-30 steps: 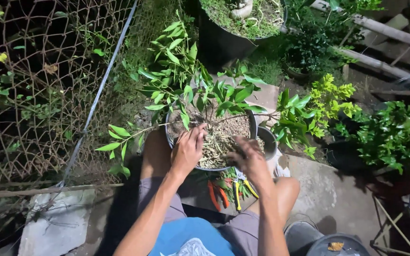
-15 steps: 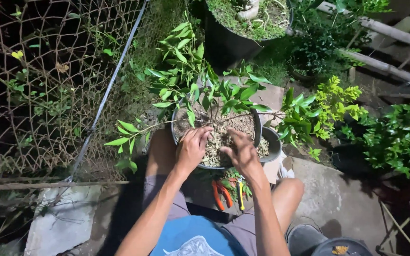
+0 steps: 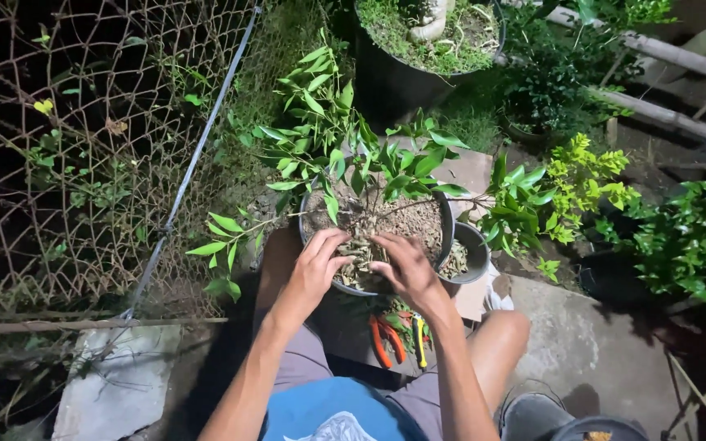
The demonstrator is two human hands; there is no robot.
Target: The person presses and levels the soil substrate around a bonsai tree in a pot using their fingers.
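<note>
Potted plant (image 3: 369, 175) in a round dark pot (image 3: 444, 214), sitting at scene centre, just beyond the person's knees. The left hand (image 3: 318, 265) is resting on the soil surface (image 3: 414, 220) at the near-left side of the pot, fingers loosely curled and pressing down into the soil and dry leaf litter; it is clamping nothing that can be made out. The right hand (image 3: 404, 268) is lying just beside it at the near-centre of the pot, fingers spread and bent onto the same litter — fingertips of the 2 hands are close together, whether touching cannot be told. Leafy green stems are rising from the soil and spreading left, far and right over the rim.

A smaller dark pot (image 3: 471, 253), holding pale dry material, is standing against the right side of the main pot. On the ground just nearer than the pots, between the person's legs, orange-handled cutters (image 3: 384, 339) and a yellow-green handled tool (image 3: 420, 339) are lying side by side.

Outward — a wire mesh fence (image 3: 83, 147) is filling the left of the scene; a large dark planter (image 3: 402, 77) with low green growth is standing at the far centre; bright green shrubs (image 3: 582, 188) are crowding the right side, above a patch of concrete floor (image 3: 565, 351).
</note>
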